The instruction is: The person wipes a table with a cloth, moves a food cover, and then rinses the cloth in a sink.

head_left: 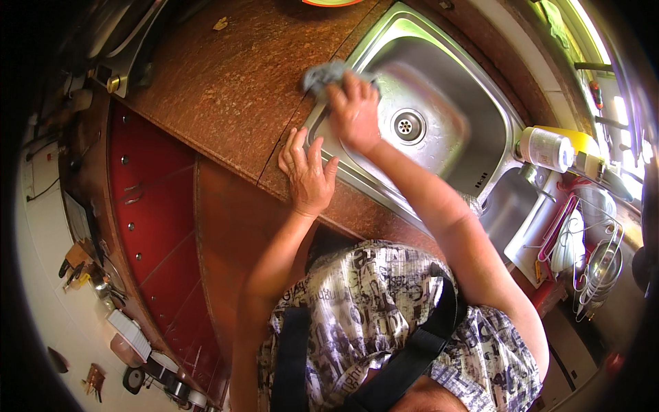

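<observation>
My right hand [354,110] presses a crumpled grey-blue cloth [329,76] onto the left rim of a stainless steel sink [443,98]; the cloth laps onto the brown stone-look countertop [221,87] and looks blurred. Holding nothing, my left hand [309,175] rests on the counter's front edge beside the sink's near corner, its fingers apart. A round drain strainer [406,126] lies in the wet basin, to the right of my right hand.
A white bottle [545,149] stands at the sink's right end, near a smaller second basin [509,201]. Beyond is a wire dish rack [600,257] with dishes. A dry leaf-like scrap [220,23] lies on the far counter. Red cabinets [154,206] line the left side.
</observation>
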`<state>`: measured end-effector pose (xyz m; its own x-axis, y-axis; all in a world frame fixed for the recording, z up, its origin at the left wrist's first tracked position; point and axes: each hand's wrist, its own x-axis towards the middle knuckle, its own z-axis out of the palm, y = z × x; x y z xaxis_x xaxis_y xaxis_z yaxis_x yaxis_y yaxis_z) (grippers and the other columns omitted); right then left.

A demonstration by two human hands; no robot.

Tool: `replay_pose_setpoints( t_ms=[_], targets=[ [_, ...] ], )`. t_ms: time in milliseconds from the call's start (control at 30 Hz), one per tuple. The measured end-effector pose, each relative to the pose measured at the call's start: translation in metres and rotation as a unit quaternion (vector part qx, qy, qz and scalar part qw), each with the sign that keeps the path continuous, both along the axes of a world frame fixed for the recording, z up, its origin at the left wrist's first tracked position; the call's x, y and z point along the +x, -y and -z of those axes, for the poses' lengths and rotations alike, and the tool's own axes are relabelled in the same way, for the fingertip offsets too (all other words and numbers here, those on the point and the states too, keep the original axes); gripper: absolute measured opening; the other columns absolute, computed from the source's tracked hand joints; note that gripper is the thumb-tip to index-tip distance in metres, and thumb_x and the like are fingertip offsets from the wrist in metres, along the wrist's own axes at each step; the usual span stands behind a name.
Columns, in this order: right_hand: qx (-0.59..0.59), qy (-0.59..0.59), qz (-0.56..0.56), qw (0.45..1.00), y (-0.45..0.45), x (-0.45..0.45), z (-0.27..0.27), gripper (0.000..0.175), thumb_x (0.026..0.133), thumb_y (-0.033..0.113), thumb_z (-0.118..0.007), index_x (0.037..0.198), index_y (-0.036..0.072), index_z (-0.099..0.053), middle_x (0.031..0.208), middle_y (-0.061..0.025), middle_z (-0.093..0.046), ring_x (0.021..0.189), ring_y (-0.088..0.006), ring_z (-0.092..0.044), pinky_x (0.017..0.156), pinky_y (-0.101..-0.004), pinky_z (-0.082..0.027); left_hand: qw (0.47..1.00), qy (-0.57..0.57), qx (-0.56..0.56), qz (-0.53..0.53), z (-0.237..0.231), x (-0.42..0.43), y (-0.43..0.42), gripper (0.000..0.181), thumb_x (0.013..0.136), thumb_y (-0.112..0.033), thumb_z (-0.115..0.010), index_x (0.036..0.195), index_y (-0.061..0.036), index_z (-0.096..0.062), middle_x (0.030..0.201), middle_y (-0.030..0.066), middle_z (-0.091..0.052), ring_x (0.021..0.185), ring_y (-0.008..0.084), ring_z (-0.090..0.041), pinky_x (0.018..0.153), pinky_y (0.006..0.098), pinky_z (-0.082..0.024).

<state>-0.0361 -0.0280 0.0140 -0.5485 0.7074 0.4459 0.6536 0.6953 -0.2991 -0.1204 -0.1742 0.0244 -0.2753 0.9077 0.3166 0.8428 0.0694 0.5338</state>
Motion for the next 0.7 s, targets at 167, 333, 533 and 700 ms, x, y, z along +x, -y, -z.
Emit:
replay_pose_setpoints(
  t_ms=[167, 333, 533, 700],
  targets=[
    [-0.14, 0.055, -0.176, 0.973, 0.017, 0.005, -0.034, 0.042, 0.062, 0.012, -0.072, 0.104, 0.01, -0.069, 0.109, -0.0135, -0.059, 0.1, -0.0321, -0.058, 0.082, -0.0455, -0.049, 0.989, 0.128, 0.076, 0.0, 0.006, -0.005, 0.002, 0.041, 0.097, -0.035, -0.051, 0.117, 0.0003, -0.054, 0.133, 0.0224, -0.042, 0.125, 0.0401, -0.039, 0.104, 0.0518, -0.029],
    [-0.087, 0.069, -0.042, 0.993, -0.073, 0.019, -0.081, 0.042, 0.064, 0.014, -0.072, 0.107, 0.012, -0.07, 0.099, -0.0109, -0.063, 0.091, -0.0315, -0.062, 0.073, -0.0407, -0.055, 0.981, 0.152, 0.104, -0.056, -0.003, -0.015, 0.017, 0.037, 0.095, -0.026, -0.058, 0.118, 0.0031, -0.055, 0.134, 0.0221, -0.039, 0.126, 0.0374, -0.038, 0.105, 0.05, -0.032],
    [0.046, 0.119, 0.143, 0.981, -0.193, 0.031, -0.025, 0.045, 0.085, 0.042, -0.063, 0.12, 0.014, -0.061, 0.135, -0.0192, -0.052, 0.128, -0.0344, -0.045, 0.097, -0.0515, -0.04, 0.988, -0.03, 0.057, -0.142, 0.008, -0.058, 0.036, 0.037, 0.097, -0.029, -0.054, 0.119, 0.0014, -0.055, 0.132, 0.0189, -0.044, 0.128, 0.0404, -0.037, 0.106, 0.051, -0.028],
    [0.053, 0.148, 0.146, 0.977, -0.176, 0.004, -0.008, 0.055, 0.088, 0.045, -0.059, 0.128, 0.007, -0.053, 0.145, -0.0198, -0.042, 0.13, -0.0342, -0.042, 0.098, -0.0563, -0.035, 0.986, -0.03, 0.064, -0.148, 0.028, -0.064, 0.034, 0.047, 0.1, -0.04, -0.043, 0.121, 0.0009, -0.054, 0.131, 0.018, -0.049, 0.127, 0.0389, -0.041, 0.106, 0.0504, -0.025]
  ],
)
